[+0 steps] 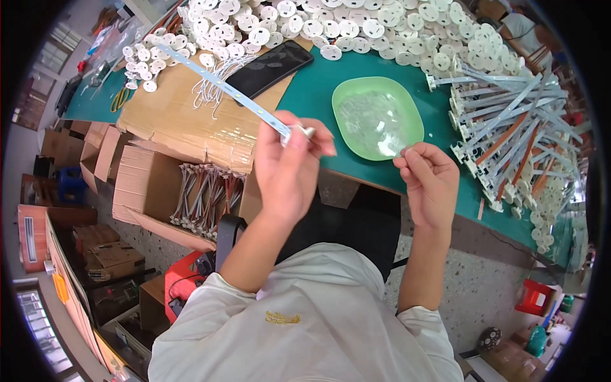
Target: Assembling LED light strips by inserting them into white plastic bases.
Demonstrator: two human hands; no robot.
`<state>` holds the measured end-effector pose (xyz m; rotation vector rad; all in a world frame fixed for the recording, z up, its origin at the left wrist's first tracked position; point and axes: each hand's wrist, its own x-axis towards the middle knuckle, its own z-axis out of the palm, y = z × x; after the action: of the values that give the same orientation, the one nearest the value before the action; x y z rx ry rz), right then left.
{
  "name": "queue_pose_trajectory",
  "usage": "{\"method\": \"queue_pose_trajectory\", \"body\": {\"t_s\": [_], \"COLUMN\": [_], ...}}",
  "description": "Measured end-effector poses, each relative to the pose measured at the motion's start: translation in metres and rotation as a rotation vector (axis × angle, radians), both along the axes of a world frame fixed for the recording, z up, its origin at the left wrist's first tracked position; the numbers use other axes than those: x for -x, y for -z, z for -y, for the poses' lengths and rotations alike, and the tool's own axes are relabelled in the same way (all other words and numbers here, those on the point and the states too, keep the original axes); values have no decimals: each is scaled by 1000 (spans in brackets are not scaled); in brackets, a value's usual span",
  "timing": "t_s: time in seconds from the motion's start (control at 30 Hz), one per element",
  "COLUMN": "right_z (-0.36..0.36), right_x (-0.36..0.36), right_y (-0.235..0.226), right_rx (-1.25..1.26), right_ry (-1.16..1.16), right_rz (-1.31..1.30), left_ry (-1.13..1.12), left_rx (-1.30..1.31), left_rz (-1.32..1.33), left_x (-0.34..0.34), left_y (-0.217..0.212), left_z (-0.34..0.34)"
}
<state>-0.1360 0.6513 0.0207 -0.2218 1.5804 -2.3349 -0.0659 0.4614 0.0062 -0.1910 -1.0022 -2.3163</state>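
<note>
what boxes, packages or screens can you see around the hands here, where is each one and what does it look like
Phone: flat on the cardboard, above the left hand; black rectangle, screen dark.
Open cardboard box: below the table edge, left of the left hand; brown, holds bundled parts.
Flattened cardboard: on the green table; brown sheet.
Red bin: floor, lower right.

Bowl [377,118] on table [318,89]; phone [270,67] left, strip pile [515,140] right.

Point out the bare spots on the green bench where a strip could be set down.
Bare green mat lies between the black phone and the green bowl, and again between the bowl and the heap of finished strips. The far edge is crowded with white discs; the flattened cardboard covers the left.
</note>
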Motion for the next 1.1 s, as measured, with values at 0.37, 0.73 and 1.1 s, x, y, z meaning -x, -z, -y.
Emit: {"method": "queue_pose_trajectory", "body": {"t_s": [0.37, 0.73, 1.1], "right_z": [6, 0, 8], "right_x": [19, -56, -60], "right_y": [-16, -18, -17], "right_rx": [-290, 145, 132], "right_ry": [62, 4, 12], "right_rz": [-311, -177, -192], "left_ry": [33, 311, 214], "left_rx": [43, -130, -56], "left_rz": [82, 5, 35], "left_x": [-30, -61, -59], "left_y": [-1, -24, -17], "left_z": [-22, -42, -49]}}
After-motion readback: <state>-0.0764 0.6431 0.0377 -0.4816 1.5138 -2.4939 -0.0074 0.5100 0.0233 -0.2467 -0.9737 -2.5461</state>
